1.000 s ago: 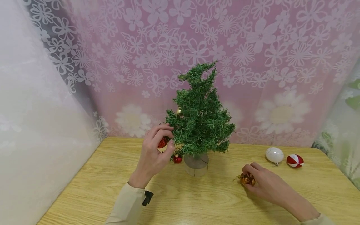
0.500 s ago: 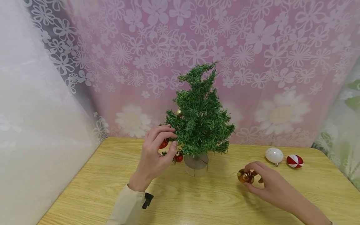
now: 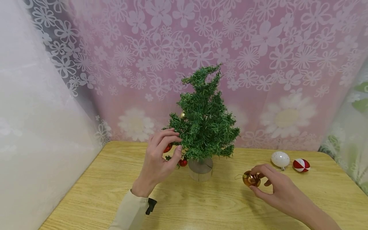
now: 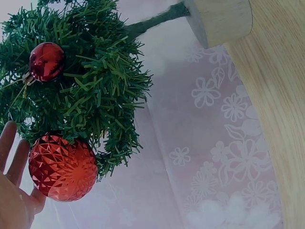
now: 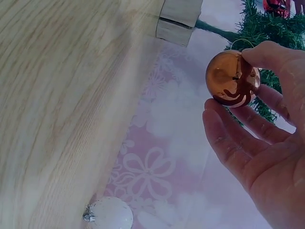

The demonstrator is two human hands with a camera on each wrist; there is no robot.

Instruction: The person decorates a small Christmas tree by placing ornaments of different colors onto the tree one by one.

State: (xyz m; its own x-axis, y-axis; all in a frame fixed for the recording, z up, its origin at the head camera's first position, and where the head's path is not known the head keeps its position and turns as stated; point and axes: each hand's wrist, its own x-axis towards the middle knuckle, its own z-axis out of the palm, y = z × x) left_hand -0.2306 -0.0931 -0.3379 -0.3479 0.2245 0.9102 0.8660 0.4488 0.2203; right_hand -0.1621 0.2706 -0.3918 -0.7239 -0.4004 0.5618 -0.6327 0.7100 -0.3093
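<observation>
A small artificial Christmas tree [image 3: 205, 124] stands upright on a pale wooden base [image 3: 200, 171]. Close to its lower left branches is my left hand [image 3: 155, 161], fingers loosely bent and nothing gripped. In the left wrist view, a faceted red Christmas ball [image 4: 63, 168] hangs right beside that hand's thumb; whether they touch I cannot tell. Another, smooth red ball [image 4: 46, 61] hangs on a branch. To the right of the tree, my right hand [image 3: 279, 188] pinches a shiny gold Christmas ball [image 5: 226, 78] between thumb and fingers. Its thin string loop points toward the tree.
On the right part of the wooden table [image 3: 115, 182] lie a white egg-shaped ornament [image 3: 280, 159] and a red-and-white ornament [image 3: 301, 165]. A small gold ball [image 3: 183, 115] shows among the left branches. A pink floral curtain [image 3: 161, 64] hangs behind the table.
My right hand has raised the gold ball slightly off the table, its fingers now nearer the ball's right side. My left fingers have eased away from the faceted red ball and spread a little.
</observation>
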